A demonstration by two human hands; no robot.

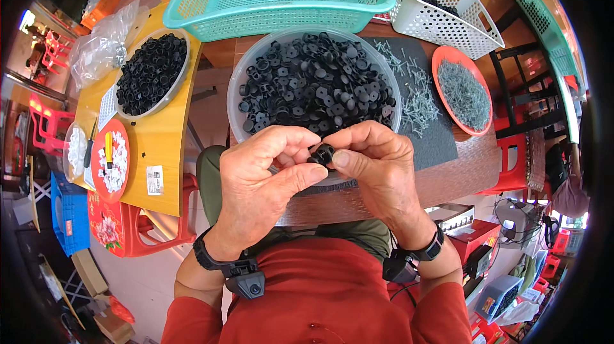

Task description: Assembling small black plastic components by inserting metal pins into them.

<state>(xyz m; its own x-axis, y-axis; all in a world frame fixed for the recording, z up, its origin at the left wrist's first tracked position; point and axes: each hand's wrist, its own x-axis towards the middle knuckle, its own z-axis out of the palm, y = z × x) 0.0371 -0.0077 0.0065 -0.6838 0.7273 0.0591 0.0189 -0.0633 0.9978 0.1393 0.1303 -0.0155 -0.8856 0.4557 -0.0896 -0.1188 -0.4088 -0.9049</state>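
Observation:
Between both hands is a small round black plastic part (323,153), pinched at the near rim of a big clear tub. My left hand (265,161) grips it from the left with thumb and forefinger. From the right, my right hand (377,158) has its thumb and fingers closed on the same part. Just beyond the hands, the clear round tub (234,97) is heaped with black plastic parts (313,75), some capped and some with holes. Fingers cover part of the piece I hold, so its exact kind is unclear.
Screws (416,88) lie loose on a dark mat (441,149), beside an orange plate (441,56) of more screws. Behind stand a teal basket (281,24) and a white basket (409,24). Leftward, a yellow table (169,177) holds a bowl of black rings (150,72) and a yellow-handled tool (109,150).

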